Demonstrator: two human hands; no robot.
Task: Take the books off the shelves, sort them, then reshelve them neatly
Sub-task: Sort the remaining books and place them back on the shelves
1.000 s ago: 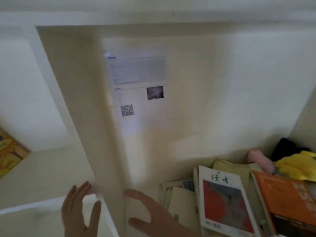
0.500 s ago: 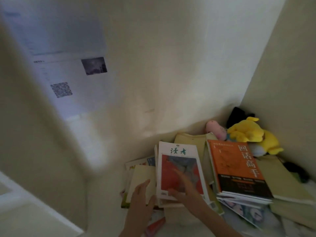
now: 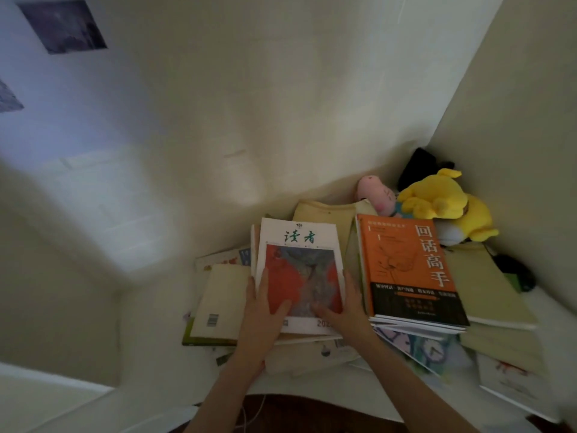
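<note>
Two hands on one item: the white magazine (image 3: 299, 245) with green characters and red-and-grey cover art. It lies flat, face up, on top of a stack in the middle of the cream-white shelf compartment (image 3: 150, 339).

Left hand (image 3: 262, 310): fingers straight along the magazine's left edge, thumb flat on the cover. Right hand (image 3: 346, 307): mirrored, with fingers straight along the right edge and thumb on the cover. The thumbs nearly meet over the lower part of the art. Neither hand visibly curls round it. Cannot tell if any fingers reach under the edges.

Neighbours:
- Just left, partly under the left hand: cream paperback (image 3: 218, 301), back cover up with the barcode showing, on a green-edged book.
- Just right, close beside the right hand: orange-and-black book (image 3: 406, 264) with large white characters, on top of its own stack. Under it, a cover with a clock pattern (image 3: 418, 345) sticks out.
- Behind the magazine: pale yellow book (image 3: 321, 214), lying flat.
- Far right: large pale olive book (image 3: 487, 282), flat, with more books below it.

Back right corner: yellow plush toy (image 3: 443, 204), pink plush toy (image 3: 376, 195) just left of it, and a black soft item (image 3: 418, 164) behind both. I can't identify the black item.

Upper left wall: dark photo print (image 3: 62, 25), blurred.
</note>
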